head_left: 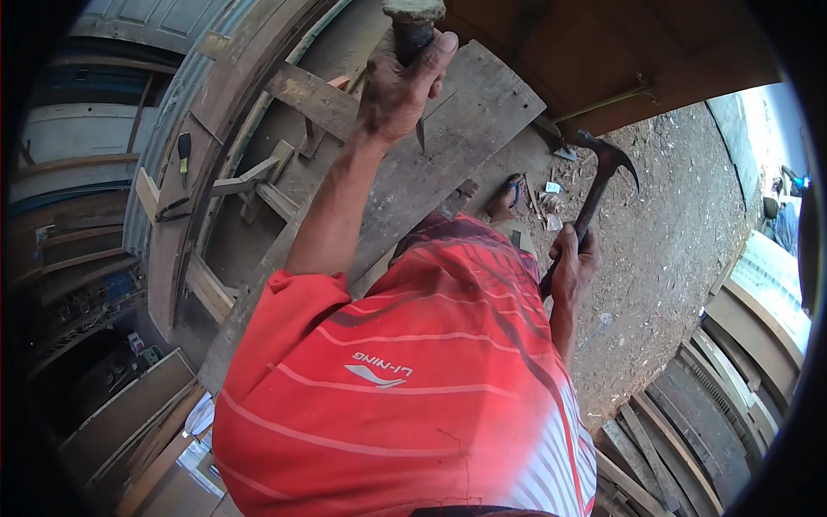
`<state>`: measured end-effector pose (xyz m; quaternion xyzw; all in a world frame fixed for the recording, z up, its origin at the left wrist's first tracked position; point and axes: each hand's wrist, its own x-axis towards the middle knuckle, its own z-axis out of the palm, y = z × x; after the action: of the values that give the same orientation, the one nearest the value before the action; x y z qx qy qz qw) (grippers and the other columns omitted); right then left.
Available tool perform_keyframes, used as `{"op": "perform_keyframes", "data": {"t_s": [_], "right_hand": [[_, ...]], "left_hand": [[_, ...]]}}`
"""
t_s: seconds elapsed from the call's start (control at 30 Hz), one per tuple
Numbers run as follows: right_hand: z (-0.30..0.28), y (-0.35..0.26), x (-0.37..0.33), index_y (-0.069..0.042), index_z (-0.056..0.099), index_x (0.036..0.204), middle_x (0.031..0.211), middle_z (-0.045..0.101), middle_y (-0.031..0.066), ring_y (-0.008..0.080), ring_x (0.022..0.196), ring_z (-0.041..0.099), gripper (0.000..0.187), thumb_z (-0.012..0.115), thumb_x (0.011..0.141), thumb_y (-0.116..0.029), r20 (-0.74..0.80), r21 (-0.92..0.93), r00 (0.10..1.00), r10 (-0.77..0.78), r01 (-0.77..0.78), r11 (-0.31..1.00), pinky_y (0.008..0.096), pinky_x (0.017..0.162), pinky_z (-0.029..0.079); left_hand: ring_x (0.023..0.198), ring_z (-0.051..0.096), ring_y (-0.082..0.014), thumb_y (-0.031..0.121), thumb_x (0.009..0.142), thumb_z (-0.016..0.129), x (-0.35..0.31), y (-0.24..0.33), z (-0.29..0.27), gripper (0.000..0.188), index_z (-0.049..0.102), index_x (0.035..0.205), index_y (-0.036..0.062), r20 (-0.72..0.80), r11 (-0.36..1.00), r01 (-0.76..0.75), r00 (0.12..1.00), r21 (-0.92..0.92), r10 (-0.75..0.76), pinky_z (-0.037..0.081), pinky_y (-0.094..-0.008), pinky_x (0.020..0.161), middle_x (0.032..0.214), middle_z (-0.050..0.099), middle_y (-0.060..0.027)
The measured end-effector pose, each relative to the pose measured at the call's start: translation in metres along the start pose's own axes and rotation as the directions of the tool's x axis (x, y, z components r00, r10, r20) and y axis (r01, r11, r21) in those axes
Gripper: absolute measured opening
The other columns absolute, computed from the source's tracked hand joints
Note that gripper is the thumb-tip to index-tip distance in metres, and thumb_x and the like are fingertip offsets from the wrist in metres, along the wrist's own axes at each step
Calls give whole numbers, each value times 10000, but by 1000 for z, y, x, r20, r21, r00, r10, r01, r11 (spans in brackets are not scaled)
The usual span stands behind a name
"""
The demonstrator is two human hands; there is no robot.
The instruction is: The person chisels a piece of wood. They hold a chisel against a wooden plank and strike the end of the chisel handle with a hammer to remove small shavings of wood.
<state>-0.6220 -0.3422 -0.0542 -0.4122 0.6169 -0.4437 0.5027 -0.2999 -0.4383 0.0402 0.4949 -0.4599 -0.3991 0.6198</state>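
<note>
Plainly: chisel set on the plank, claw hammer raised

Underfoot, the dirt floor [663, 250] spreads to the right, strewn with wood chips and shavings. Next in size is the person's red striped shirt [405, 388], which fills the lower middle of the view and hides the body below it. A broad, weathered grey plank [448, 138] runs slantwise from the upper middle down toward the shirt, lying across a rough wooden frame [258, 172] of nailed battens on the left. Stacked boards [689, 414] curve along the lower right edge.

On the plank, the left hand [398, 90] is wrapped around a chisel [412, 34]; its fingers are shut tight about the dark handle, whose battered, mushroomed top shows above the fist. The blade points down from under the hand and its tip meets the plank's surface, the tool standing close to upright.

Well apart to the right, the right hand [573, 263] grips a claw hammer [603, 177] low on its dark handle, fingers shut round it. The hammer is held up over the dirt floor, its head tilted away and its curved claw pointing right.

A sandalled foot [508, 196] rests on the ground just beside the plank's lower right edge. Far left, a small screwdriver [183, 155] lies on a board of the frame.
</note>
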Motion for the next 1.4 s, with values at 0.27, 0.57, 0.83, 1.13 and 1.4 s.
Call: {"op": "perform_keyframes", "data": {"t_s": [0.27,0.57,0.83,1.13,1.4], "right_hand": [[2,0,4,-39,616,968,710,560,-24,63,609,523,209,679,979,-238,59,-78,998,30,-26,997,230,552,424],[9,8,-1,-22,631,1013,758,591,-9,68,650,543,202,680,972,-213,115,-39,993,-11,15,999,244,578,443],[11,-6,13,-19,618,1091,813,573,2,85,675,546,222,666,968,-198,34,90,995,-89,86,992,265,614,462],[8,5,33,-57,572,945,745,560,-7,91,657,562,284,664,977,-323,-97,214,989,-114,133,968,277,596,485],[8,6,16,-28,629,1063,794,609,-10,69,667,547,207,620,1001,-226,-99,92,993,-57,66,994,255,605,461]], "left_hand": [[619,504,-50,418,940,728,15,-34,17,347,626,870,94,4,981,-18,1000,195,17,418,-247,564,678,534,57],[928,629,-141,351,938,738,3,-31,19,392,651,1170,49,258,977,11,964,213,-67,521,-331,850,1012,691,-51],[880,580,-153,294,921,723,4,-27,23,446,568,1239,23,334,942,83,922,324,-196,496,-315,838,958,615,-39],[794,562,-132,212,962,680,-2,-26,21,181,603,974,48,240,951,-9,968,309,-69,480,-297,772,871,607,-18],[627,552,-80,160,941,711,-6,-68,4,163,598,1002,61,153,992,125,981,-6,-123,481,-274,576,749,575,6]]}}
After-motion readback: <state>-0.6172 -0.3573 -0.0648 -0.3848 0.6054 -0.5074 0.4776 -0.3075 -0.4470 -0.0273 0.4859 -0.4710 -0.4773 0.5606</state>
